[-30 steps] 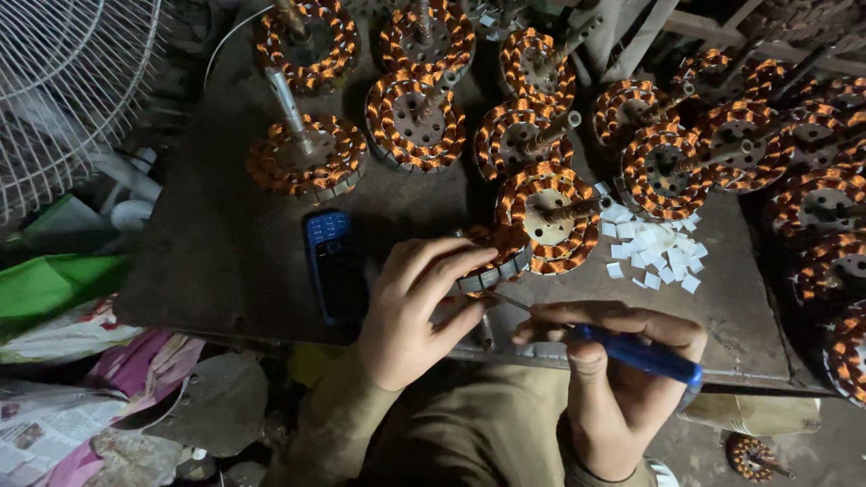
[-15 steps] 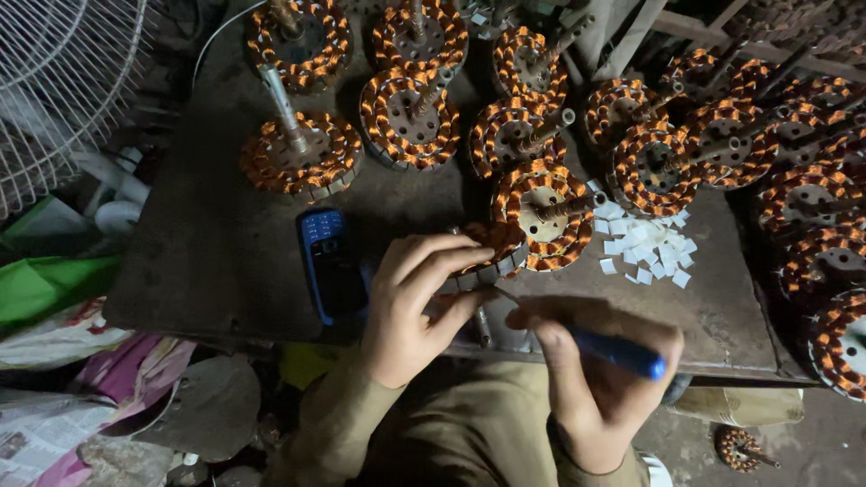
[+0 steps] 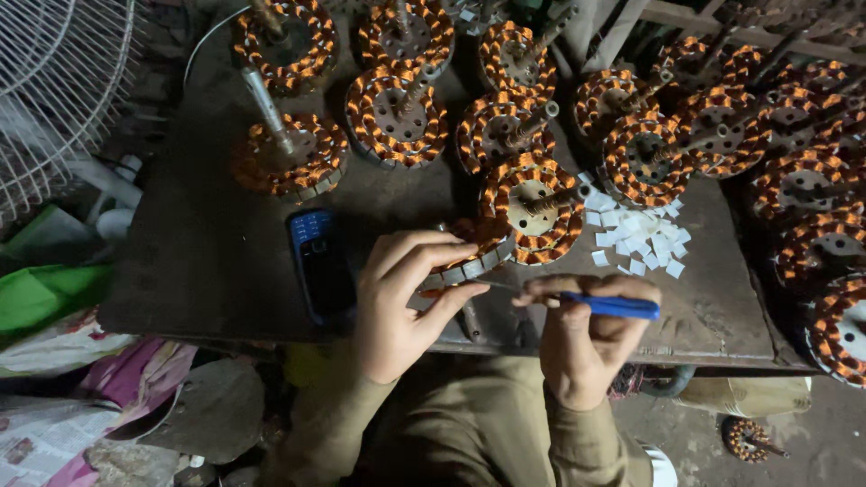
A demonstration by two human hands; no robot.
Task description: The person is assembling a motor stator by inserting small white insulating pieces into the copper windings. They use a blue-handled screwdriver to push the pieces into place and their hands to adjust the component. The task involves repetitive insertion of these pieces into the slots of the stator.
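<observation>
While left hand [image 3: 397, 311] grips the stator [image 3: 469, 252] and right hand [image 3: 586, 347] grips the blue tool [image 3: 609, 307], keep the tip steady.

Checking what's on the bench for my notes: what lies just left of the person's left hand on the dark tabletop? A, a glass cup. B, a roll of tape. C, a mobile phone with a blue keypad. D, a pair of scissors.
C: a dark mobile phone with a blue keypad lies flat on the tabletop, just left of the left hand.

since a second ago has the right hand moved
Yes. The right hand with the blue tool has shifted left, toward the left hand, judged against the white paper pile.
</observation>
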